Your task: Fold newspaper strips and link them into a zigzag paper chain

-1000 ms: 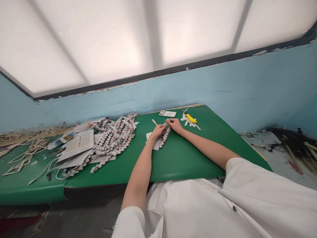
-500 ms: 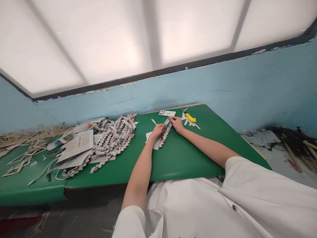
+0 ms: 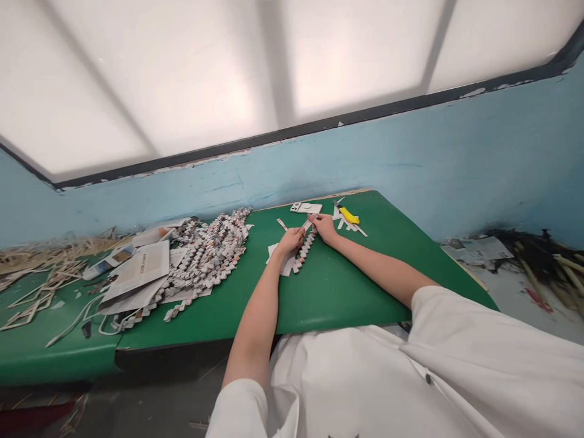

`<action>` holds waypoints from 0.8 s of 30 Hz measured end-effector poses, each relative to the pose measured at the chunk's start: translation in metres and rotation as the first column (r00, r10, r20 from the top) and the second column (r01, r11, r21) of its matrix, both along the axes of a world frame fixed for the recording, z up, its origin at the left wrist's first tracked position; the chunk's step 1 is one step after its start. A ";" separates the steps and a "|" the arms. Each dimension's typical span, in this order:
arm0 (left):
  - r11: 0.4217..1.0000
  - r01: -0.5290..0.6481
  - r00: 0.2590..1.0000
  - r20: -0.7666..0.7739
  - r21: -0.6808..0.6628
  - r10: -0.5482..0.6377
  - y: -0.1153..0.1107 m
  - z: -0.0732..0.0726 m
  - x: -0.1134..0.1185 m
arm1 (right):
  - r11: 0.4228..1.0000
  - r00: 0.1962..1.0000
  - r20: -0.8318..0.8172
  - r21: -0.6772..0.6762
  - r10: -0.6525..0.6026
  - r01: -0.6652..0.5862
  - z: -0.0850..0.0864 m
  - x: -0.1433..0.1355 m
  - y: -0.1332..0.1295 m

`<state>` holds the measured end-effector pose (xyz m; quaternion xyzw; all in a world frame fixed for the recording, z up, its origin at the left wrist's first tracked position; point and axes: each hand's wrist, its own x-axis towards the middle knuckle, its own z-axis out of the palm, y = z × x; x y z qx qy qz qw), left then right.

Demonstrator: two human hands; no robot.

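Note:
My left hand pinches the lower end of a narrow paper strip, and my right hand grips its upper end. A zigzag chain of folded paper hangs down between my hands onto the green table. Under and beside my left hand lie white paper pieces. One loose strip rests just beyond my left fingers. Behind my right hand is a white phone. A yellow cutter lies on cut strips to the right of that hand.
On the left of the green table is a large heap of folded paper chains, with a printed paper bag, a white cable and thin wooden sticks. A blue wall stands behind.
The view has shifted very slightly. Both hands keep the same hold on the strip, with no clear movement over the table.

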<state>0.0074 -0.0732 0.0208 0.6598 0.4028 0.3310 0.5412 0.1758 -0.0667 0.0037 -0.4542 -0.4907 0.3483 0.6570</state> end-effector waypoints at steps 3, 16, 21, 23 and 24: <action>0.999 0.037 0.999 -0.017 -0.016 -0.038 0.001 -0.002 0.004 | 0.998 0.998 0.001 -0.008 -0.057 0.057 0.001 0.003 0.002; 0.983 -0.182 0.970 0.170 0.024 0.175 0.005 0.002 -0.003 | 1.000 0.999 -0.014 0.004 -0.031 0.031 -0.003 0.005 0.003; 0.968 -0.250 0.922 0.298 -0.031 0.248 0.011 0.003 -0.008 | 0.999 0.999 -0.029 0.001 0.033 -0.033 -0.003 0.004 0.002; 0.970 -0.234 0.909 0.339 -0.061 0.241 0.011 0.004 -0.009 | 0.998 0.996 -0.067 0.010 0.061 -0.060 -0.002 0.004 0.002; 0.972 -0.223 0.903 0.359 -0.077 0.236 0.011 0.004 -0.009 | 0.997 0.994 -0.086 0.013 0.073 -0.072 -0.002 0.004 0.002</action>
